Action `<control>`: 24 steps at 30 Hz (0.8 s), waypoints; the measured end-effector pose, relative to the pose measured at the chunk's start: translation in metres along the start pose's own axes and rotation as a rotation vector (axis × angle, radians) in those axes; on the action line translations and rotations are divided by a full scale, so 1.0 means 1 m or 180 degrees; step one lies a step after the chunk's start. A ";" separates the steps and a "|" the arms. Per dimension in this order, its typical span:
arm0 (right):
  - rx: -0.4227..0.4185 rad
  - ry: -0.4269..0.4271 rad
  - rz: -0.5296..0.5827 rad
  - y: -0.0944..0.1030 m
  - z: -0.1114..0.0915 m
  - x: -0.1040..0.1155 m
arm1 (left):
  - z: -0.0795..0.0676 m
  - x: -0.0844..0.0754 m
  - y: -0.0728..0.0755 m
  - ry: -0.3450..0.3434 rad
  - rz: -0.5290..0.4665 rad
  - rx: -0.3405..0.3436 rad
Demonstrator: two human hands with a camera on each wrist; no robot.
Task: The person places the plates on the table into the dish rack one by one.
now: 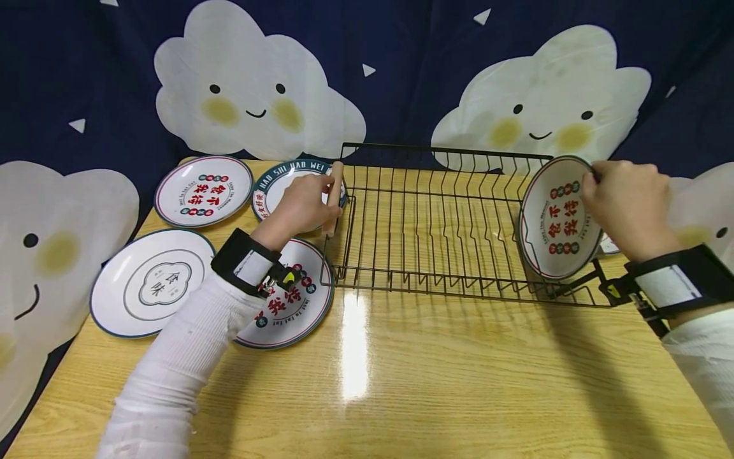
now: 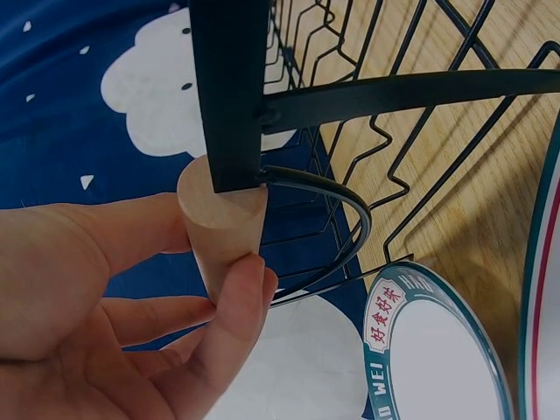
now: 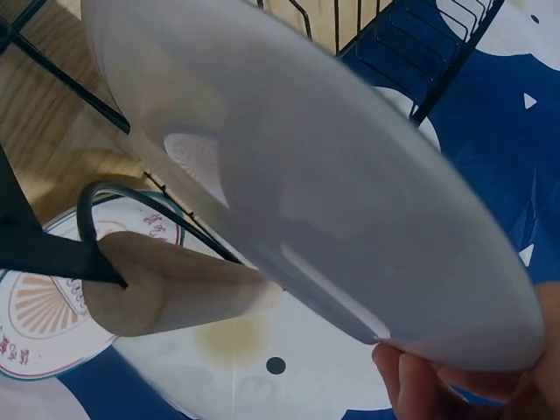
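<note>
My left hand [image 1: 301,204] grips the wooden handle [image 1: 334,201] at the left end of a black wire dish rack [image 1: 436,292]. In the left wrist view, thumb and fingers curl round that handle [image 2: 223,227]. With my right hand [image 1: 627,207] I pinch the rim of a white plate [image 1: 559,220] with red lettering. This plate is tilted on edge at the rack's right end; whether it rests on the wires I cannot tell. Its smooth underside [image 3: 350,184] fills much of the right wrist view, beside the other wooden handle [image 3: 175,289].
Left of the rack lie a red-lettered plate [image 1: 203,191], a green-rimmed plate [image 1: 269,197], a plate with a grey emblem [image 1: 134,287] and another red-lettered plate [image 1: 304,315]. A fan-patterned plate [image 3: 39,315] lies beyond the right end. A dark cloud-print curtain [image 1: 401,76] hangs behind the wooden table [image 1: 430,382].
</note>
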State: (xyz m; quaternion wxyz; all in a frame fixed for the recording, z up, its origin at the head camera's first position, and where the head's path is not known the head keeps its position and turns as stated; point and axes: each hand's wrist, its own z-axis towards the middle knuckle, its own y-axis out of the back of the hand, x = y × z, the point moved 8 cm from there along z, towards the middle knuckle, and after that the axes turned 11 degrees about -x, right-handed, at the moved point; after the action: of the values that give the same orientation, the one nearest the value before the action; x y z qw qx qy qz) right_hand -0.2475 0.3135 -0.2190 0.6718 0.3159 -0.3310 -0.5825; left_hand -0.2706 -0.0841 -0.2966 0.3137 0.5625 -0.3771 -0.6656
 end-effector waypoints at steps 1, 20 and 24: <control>0.0010 0.0001 0.0007 -0.001 0.000 0.001 | 0.000 0.000 0.000 0.0010 -0.0006 0.0006; 0.0610 -0.0280 0.0012 -0.011 0.002 0.006 | -0.001 0.001 -0.001 0.0057 -0.0042 0.0047; 0.0745 -0.0269 0.0043 -0.013 0.002 0.009 | -0.001 0.001 -0.001 0.0079 -0.0062 0.0060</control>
State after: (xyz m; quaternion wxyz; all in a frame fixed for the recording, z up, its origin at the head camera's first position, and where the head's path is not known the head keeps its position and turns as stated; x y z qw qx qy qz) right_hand -0.2555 0.3033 -0.2273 0.6198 0.3651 -0.4268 -0.5481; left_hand -0.2699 -0.0843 -0.2981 0.3066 0.5773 -0.3739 -0.6580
